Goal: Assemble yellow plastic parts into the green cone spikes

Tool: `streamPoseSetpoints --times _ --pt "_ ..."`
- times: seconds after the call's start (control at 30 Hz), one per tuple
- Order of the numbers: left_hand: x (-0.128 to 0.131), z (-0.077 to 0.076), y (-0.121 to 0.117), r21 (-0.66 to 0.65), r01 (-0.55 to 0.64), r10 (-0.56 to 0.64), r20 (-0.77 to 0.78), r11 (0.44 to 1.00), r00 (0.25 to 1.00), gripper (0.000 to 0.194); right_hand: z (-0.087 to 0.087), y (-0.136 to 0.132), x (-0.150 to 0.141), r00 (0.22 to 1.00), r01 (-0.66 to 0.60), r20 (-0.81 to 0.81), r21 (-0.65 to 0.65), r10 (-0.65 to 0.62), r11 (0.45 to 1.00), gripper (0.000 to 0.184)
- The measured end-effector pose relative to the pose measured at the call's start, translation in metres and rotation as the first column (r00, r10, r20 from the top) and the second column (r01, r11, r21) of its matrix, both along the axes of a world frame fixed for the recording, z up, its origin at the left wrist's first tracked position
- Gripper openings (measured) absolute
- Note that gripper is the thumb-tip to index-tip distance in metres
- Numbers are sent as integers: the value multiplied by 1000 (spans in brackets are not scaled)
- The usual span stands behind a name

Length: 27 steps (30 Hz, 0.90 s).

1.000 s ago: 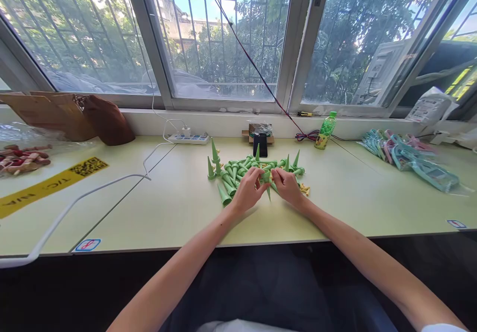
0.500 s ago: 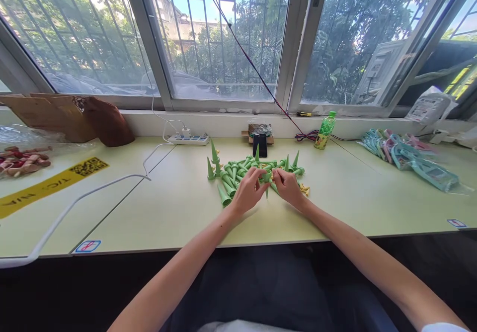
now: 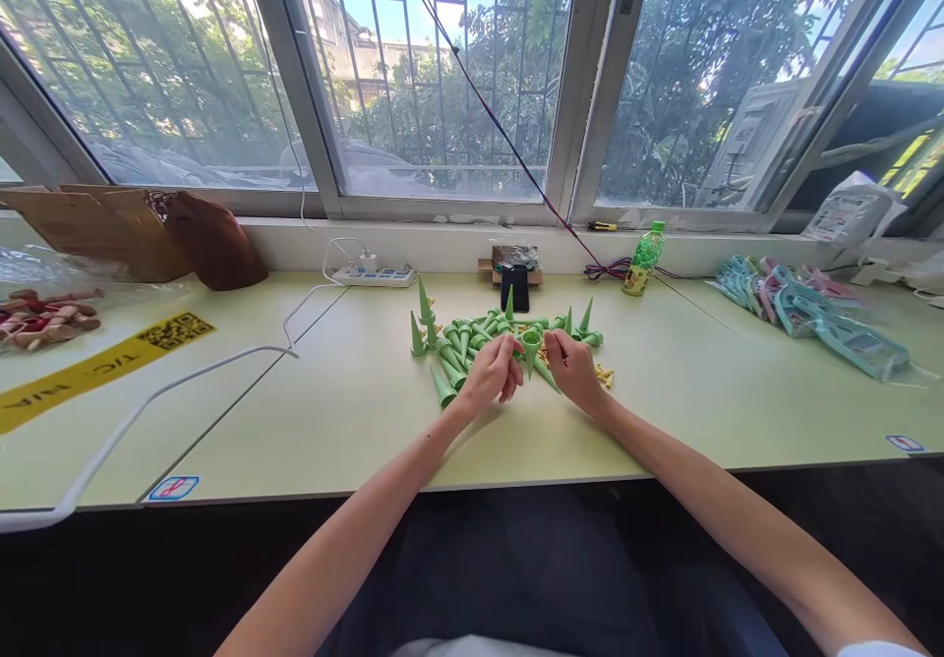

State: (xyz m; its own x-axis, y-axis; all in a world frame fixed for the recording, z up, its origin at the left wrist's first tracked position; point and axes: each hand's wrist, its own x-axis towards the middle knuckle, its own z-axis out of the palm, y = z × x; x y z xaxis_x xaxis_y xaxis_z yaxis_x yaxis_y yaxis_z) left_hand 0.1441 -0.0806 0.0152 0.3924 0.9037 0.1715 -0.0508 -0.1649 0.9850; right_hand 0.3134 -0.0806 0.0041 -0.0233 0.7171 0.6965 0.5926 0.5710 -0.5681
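Wht R sleeve [image 3: 874, 649], dk lap clothing [image 3: 516, 568]

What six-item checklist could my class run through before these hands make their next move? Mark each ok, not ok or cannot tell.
1. Green cone between the hands, open end up: ok.
2. Firm grip on it by left hand or right hand: cannot tell; finger contact is unclear.
3. Yellow pieces close to the right hand: ok.
4. All piled green cones upright: not ok; many lie down.
5. Smartphone apart from both hands: ok.
6. Drink bottle upright, green cap on: ok.
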Motion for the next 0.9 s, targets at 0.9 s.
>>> streamPoseSetpoints --times 0.9 --pt "-4 -1 0 0 45 -44 94 999 995 45 -4 3 -1 983 -175 65 33 173 984 39"
